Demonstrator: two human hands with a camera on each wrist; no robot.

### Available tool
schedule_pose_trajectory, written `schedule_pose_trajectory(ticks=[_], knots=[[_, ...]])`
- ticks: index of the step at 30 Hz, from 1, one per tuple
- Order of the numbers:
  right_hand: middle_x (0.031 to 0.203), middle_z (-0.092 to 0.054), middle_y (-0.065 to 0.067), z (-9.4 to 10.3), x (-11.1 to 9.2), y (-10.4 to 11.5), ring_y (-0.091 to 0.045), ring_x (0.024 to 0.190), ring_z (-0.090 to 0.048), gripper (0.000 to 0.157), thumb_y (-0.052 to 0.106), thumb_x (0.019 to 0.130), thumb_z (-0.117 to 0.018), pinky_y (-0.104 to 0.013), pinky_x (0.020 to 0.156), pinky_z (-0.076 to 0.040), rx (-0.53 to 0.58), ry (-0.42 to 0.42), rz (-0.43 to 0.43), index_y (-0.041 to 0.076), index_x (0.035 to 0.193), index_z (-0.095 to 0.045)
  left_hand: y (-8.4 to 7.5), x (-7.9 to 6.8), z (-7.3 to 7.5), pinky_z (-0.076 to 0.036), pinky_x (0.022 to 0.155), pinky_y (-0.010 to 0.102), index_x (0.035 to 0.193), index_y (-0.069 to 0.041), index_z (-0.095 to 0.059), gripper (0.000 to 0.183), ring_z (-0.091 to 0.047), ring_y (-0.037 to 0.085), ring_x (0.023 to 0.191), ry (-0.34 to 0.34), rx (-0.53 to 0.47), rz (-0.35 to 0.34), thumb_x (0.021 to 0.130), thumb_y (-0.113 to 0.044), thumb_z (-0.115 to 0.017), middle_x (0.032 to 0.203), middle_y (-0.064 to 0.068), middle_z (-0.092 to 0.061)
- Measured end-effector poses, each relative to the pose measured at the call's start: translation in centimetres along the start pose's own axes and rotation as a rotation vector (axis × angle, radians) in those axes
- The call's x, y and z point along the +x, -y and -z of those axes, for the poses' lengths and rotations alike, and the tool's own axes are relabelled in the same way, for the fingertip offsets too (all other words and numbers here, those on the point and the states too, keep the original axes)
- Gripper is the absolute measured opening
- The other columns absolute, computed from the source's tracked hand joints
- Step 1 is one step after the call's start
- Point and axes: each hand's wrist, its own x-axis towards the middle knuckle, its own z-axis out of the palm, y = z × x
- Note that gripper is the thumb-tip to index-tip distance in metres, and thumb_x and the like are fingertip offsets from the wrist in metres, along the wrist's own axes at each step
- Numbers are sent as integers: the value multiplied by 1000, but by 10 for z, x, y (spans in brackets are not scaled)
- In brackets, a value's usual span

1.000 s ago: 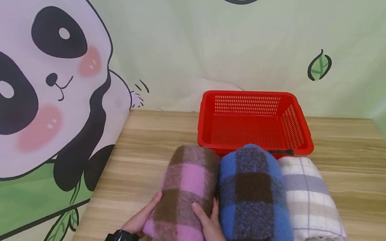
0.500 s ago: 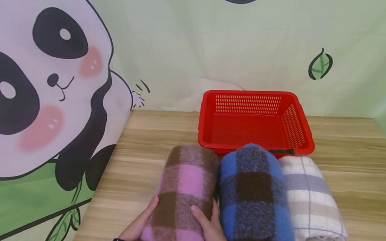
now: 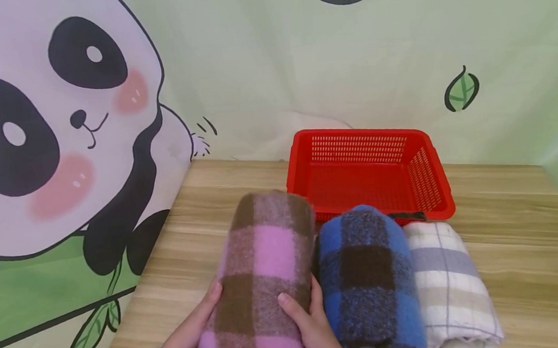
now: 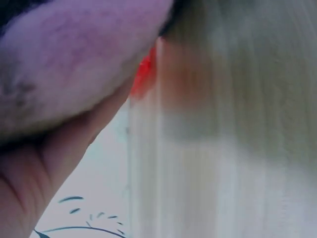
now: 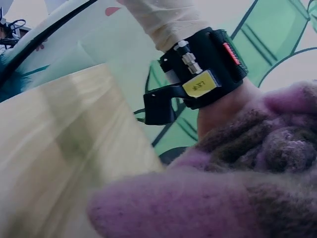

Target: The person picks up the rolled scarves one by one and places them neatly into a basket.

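Both my hands hold a rolled pink-and-brown checked blanket (image 3: 272,251) by its sides, near its front end. My left hand (image 3: 194,320) grips the left side, with only part of the hand showing. On the right side, my right hand (image 3: 312,321) has its thumb on top and its fingers along the flank. The left wrist view shows the fuzzy roll (image 4: 79,59) above the left hand (image 4: 29,183), with the table lower and blurred. In the right wrist view the rolled end (image 5: 173,208) fills the lower right, its layers visible.
To the right lie a blue-and-brown checked rolled blanket (image 3: 368,281) and a white striped one (image 3: 450,286), side by side. Behind them a red plastic basket (image 3: 361,129) with nothing inside stands against the panda-print backdrop (image 3: 236,62). Wooden table (image 3: 515,232) extends to the right.
The pink-and-brown blanket has risen and moved slightly forward between both hands, its far end now overlapping the basket's left front corner. The other blankets and the basket stay put.
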Motion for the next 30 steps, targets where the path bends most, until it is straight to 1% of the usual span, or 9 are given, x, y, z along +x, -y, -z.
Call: schedule_pose_trajectory(ticks=[2,4,7,13,16,20,25,28,30], knots=[[140,-30,-20,1,-1,8,-28,115,-43,79,29,88,-60,-38,93,-36,1,17,-5,19,146,-8,-35,-12,-15,-7,107,54,147,-2,9,60,-4,42,135,-6,-7,58,101,-35,-11,149,28,8],[140,-29,-19,3,-3,18,-29,116,-41,79,30,87,-60,-38,93,-36,-13,34,-21,20,146,-8,-46,-16,-20,-6,106,57,146,0,8,62,-5,43,135,-1,-16,89,100,-38,-11,150,27,8],[142,-24,-19,7,-5,33,-31,120,-37,82,34,88,-59,-42,95,-34,-41,71,-62,22,146,-4,-46,-15,-20,-9,107,54,146,1,6,68,-13,41,133,26,-14,105,99,-46,-9,150,26,2],[142,-20,-16,15,-2,62,-33,122,-33,81,38,88,-58,-44,96,-31,-115,144,-72,24,145,-1,-50,-5,-21,-11,106,48,147,1,-1,61,-12,36,134,57,-38,-40,101,-39,-6,151,23,-7],[141,-22,-14,18,3,74,-31,121,-35,78,39,89,-57,-43,96,-31,-126,166,-71,26,144,-3,-59,2,-23,-5,108,49,146,3,0,57,-5,34,136,56,-65,-95,102,-32,-9,152,21,-2],[139,-24,-13,22,8,87,-30,121,-36,75,40,89,-56,-41,96,-32,-111,189,-70,26,143,-5,-74,10,-24,3,108,50,146,2,2,55,2,33,137,68,-49,-152,102,-28,-11,152,19,4],[138,-26,-12,24,13,102,-30,121,-35,73,39,88,-56,-42,97,-31,-121,196,-31,26,142,-9,-89,20,-23,-1,108,49,147,0,1,55,-4,34,136,116,-15,-207,102,-29,-11,152,19,0],[137,-28,-12,25,15,111,-31,121,-36,70,39,88,-56,-42,98,-31,-130,195,4,26,141,-11,-96,25,-24,-2,109,46,147,2,-1,55,-5,31,136,100,-29,-247,102,-27,-14,152,19,0],[136,-29,-12,25,16,116,-30,120,-36,69,38,88,-56,-42,97,-31,-139,190,25,26,140,-13,-98,30,-23,-8,108,45,146,4,-4,54,-10,32,135,102,-21,-280,102,-25,-16,151,22,-4]])
